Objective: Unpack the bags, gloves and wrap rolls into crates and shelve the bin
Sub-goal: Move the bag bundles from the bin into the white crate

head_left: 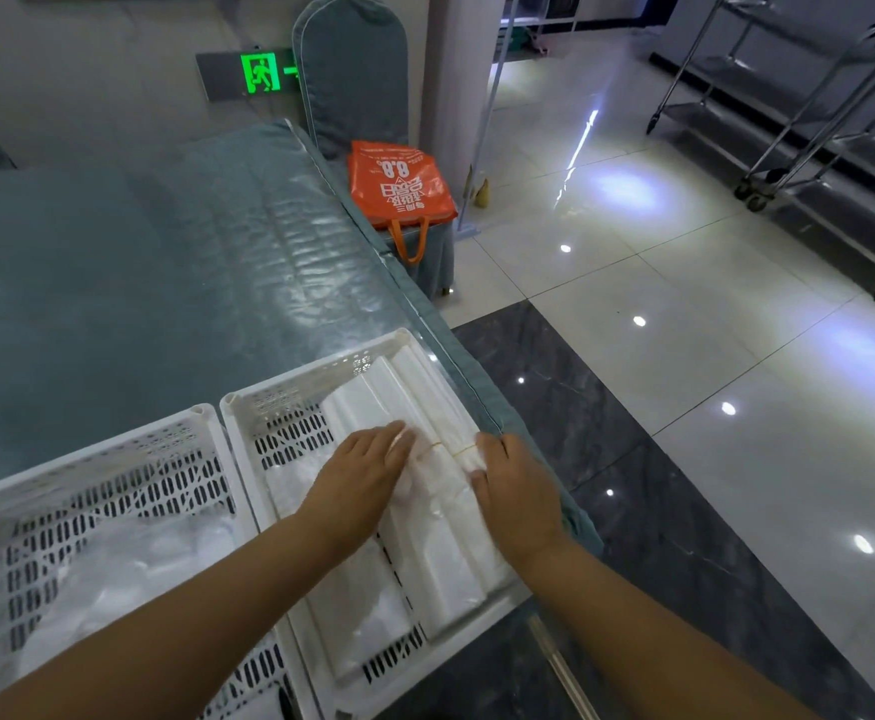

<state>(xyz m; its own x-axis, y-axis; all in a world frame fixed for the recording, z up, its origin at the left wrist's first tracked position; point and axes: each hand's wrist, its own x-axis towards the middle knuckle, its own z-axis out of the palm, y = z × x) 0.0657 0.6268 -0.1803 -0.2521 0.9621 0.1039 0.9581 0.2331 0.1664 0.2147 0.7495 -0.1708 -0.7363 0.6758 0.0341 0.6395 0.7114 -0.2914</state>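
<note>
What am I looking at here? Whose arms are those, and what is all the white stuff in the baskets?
There is no machine here, only a person. The one picture comes from a camera worn on the person's head, so you look down along their two bare arms, just as they do.

In front of them is a table with a blue-grey cover under clear plastic. On it stand two white crates with holes in their walls, side by side. The right crate holds long white packs of plastic bags. The left crate holds more clear plastic, too blurry to name.

The left hand lies flat on one bundle of bags. The right hand grips its other side, near a thin rubber band.

Further back, an orange shopping bag sits on a chair.
</note>
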